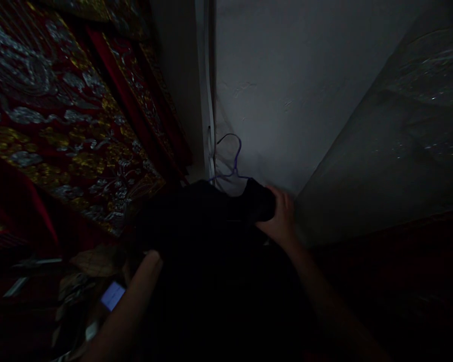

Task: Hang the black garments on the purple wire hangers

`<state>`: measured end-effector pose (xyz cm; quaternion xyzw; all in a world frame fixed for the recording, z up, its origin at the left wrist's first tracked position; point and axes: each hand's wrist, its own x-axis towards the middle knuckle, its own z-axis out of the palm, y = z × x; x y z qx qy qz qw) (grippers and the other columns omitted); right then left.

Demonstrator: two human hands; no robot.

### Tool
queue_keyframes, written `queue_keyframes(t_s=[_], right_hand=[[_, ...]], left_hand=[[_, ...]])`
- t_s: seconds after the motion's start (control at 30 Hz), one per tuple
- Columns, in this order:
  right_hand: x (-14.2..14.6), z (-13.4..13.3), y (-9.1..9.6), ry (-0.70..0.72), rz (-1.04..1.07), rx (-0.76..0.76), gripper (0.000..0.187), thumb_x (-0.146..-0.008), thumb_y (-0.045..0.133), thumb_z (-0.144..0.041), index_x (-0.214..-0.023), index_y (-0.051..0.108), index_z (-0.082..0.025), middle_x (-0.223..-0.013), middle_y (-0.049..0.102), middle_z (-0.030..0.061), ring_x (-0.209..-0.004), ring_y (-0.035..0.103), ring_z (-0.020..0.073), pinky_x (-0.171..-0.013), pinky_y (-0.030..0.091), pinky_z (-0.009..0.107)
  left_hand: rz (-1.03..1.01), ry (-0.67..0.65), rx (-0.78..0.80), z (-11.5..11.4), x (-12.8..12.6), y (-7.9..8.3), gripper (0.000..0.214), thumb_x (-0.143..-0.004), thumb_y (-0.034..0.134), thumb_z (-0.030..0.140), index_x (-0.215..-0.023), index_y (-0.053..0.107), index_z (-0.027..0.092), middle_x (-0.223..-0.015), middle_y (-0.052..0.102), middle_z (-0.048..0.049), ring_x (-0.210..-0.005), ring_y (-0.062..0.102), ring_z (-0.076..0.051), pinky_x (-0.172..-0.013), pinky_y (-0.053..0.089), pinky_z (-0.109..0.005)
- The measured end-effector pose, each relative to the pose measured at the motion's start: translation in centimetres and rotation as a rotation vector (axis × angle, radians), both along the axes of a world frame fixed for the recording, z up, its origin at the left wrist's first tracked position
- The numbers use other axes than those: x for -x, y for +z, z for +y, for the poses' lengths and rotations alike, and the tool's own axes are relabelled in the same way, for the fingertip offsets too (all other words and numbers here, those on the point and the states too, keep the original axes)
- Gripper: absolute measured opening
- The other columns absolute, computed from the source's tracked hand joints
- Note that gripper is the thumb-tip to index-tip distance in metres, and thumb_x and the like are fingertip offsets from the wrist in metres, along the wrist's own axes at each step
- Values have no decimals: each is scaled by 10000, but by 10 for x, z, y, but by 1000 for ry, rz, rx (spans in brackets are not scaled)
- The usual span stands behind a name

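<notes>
A black garment (211,251) hangs on a thin purple wire hanger (235,168), whose hook rises above the neckline in front of the pale wall. My right hand (281,213) is closed round the garment's right shoulder, the thumb beneath and the fingers over the cloth. On the other side, my left hand (153,259) reaches to the garment's left edge. Dark cloth and shadow hide its fingers, so its grip cannot be made out. The lower part of the garment is lost in the dark.
Red cloth (60,115) with gold and silver embroidery hangs at the left. A pale strip or cable (210,90) runs down the wall (305,65). Clear plastic sheeting (411,125) covers the right side. A small lit screen (113,295) lies among clutter at lower left.
</notes>
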<state>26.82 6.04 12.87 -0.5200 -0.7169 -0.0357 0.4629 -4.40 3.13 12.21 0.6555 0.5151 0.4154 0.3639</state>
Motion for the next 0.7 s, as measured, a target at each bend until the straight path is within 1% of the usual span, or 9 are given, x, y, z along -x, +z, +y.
queue_keyframes(t_s=[0.03, 0.1, 0.13, 0.17, 0.23, 0.27, 0.33, 0.53, 0.7], right_hand=[[-4, 6, 10, -39, -5, -16, 865, -604, 776, -314, -1394, 439, -207, -1253, 535, 156, -1185, 518, 385, -991, 441, 547], [-6, 17, 31, -79, -24, -39, 872, -617, 788, -339, -1405, 440, -197, -1262, 533, 163, -1190, 510, 390, -1001, 423, 549], [-5, 23, 40, -81, -39, -44, 888, -619, 796, -349, -1415, 434, -197, -1265, 530, 163, -1190, 508, 390, -1006, 415, 547], [-2, 27, 48, -76, -53, -44, 905, -619, 803, -355, -1428, 426, -201, -1267, 528, 161, -1189, 507, 390, -1010, 409, 545], [6, 32, 57, -58, -78, -38, 927, -622, 806, -352, -1448, 409, -219, -1264, 526, 152, -1191, 504, 389, -1012, 403, 542], [10, 32, 59, -51, -84, -34, 932, -622, 806, -346, -1454, 404, -226, -1263, 525, 149, -1193, 504, 389, -1010, 403, 541], [14, 31, 58, -41, -84, -32, 938, -618, 805, -335, -1459, 403, -231, -1264, 522, 147, -1192, 505, 389, -1006, 409, 537], [13, 28, 58, -76, -116, -31, 905, -624, 806, -369, -1443, 452, -217, -1215, 542, 148, -1138, 526, 379, -988, 424, 536], [20, 25, 70, 35, -175, -38, 942, -618, 803, -340, -1473, 426, -224, -1225, 537, 135, -1143, 521, 362, -996, 431, 528]], left_hand=[[-38, 42, 10, -8, 10, -9, 579, -1016, 252, 496, -1067, 724, 165, -928, 760, -130, -989, 723, -258, -881, 588, -397], [-237, 127, 94, -24, 23, -26, 774, -1006, 59, 576, -1177, 687, 155, -957, 764, -130, -1032, 721, -255, -918, 577, -430], [-346, 175, 144, -30, 26, -34, 787, -994, 46, 615, -1223, 660, 179, -1011, 765, -126, -1093, 705, -261, -952, 563, -453], [-439, 218, 193, -35, 27, -41, 736, -983, 127, 662, -1265, 629, 204, -1090, 756, -121, -1172, 670, -271, -997, 539, -471], [-526, 271, 245, -42, 22, -54, 634, -908, 459, 689, -1339, 566, 237, -1265, 699, -110, -1308, 573, -290, -1085, 481, -468], [-535, 291, 251, -43, 17, -59, 652, -846, 616, 640, -1364, 540, 250, -1324, 667, -104, -1348, 533, -300, -1113, 458, -463], [-551, 336, 254, -45, 5, -66, 731, -762, 770, 532, -1390, 505, 269, -1369, 640, -94, -1367, 512, -308, -1131, 446, -456], [-632, 403, 306, -44, -20, -68, 690, -745, 812, 456, -1337, 529, 241, -1396, 614, -121, -1317, 562, -311, -1102, 480, -463], [-758, 563, 326, -47, -19, -68, 650, -663, 891, 342, -1224, 586, 223, -1311, 664, -113, -1278, 596, -290, -1120, 450, -461]])
